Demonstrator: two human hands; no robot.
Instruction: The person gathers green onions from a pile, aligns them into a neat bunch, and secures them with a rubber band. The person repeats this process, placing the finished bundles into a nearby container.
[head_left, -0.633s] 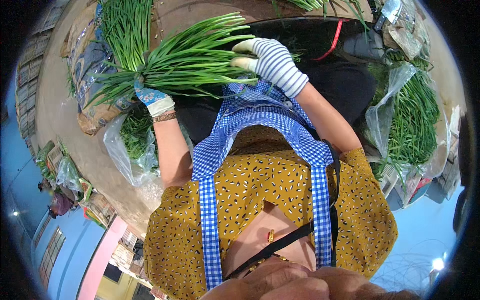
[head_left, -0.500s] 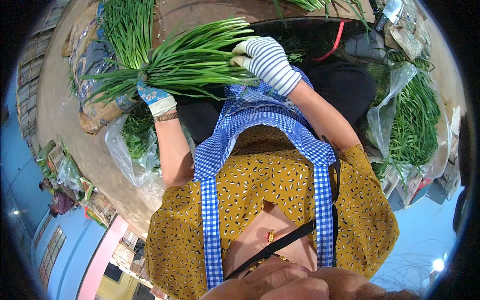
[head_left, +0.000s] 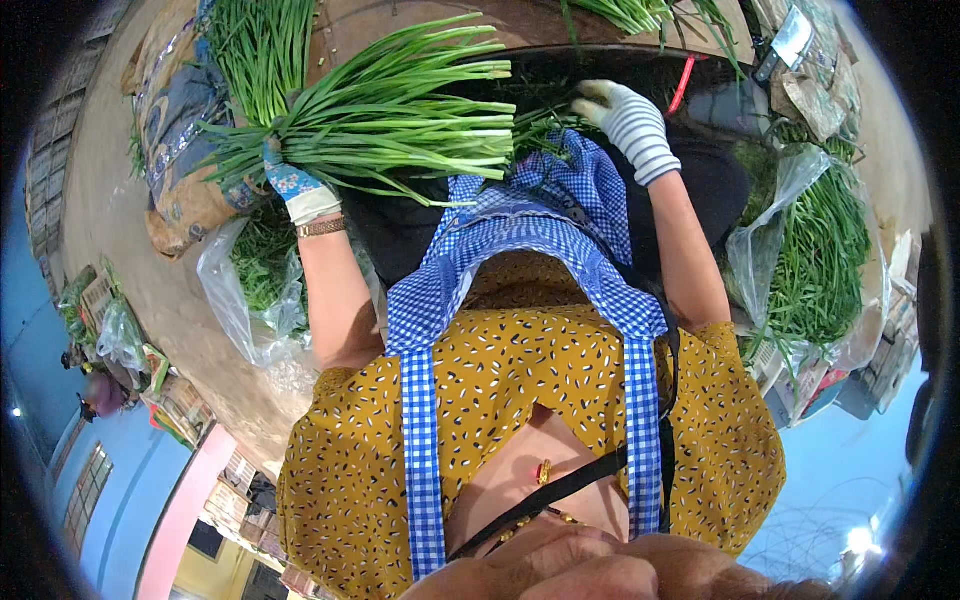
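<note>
My left hand (head_left: 298,192), in a blue floral glove with a white cuff, is closed round the leafy end of a bunch of garlic chives (head_left: 400,125). Their pale cut ends fan out to the right over my lap. My right hand (head_left: 628,125), in a white glove with dark stripes, is raised right of the bunch, apart from it. Its thumb and fingers are slightly bent and spaced, with nothing visible between them. Loose green leaves (head_left: 545,135) lie below the stalk ends, on the blue checked apron (head_left: 590,190) and dark cloth.
Another pile of chives (head_left: 262,60) lies at the far left by a patterned cloth bundle (head_left: 175,150). Plastic bags of greens stand left (head_left: 265,270) and right (head_left: 825,235). A knife (head_left: 788,42) lies far right; a red strip (head_left: 682,85) is nearer the middle.
My right hand has let go of the stalk ends and moved right, away from the bunch. The chives, still in my left hand, now fan wider. Loose leaves show over my lap.
</note>
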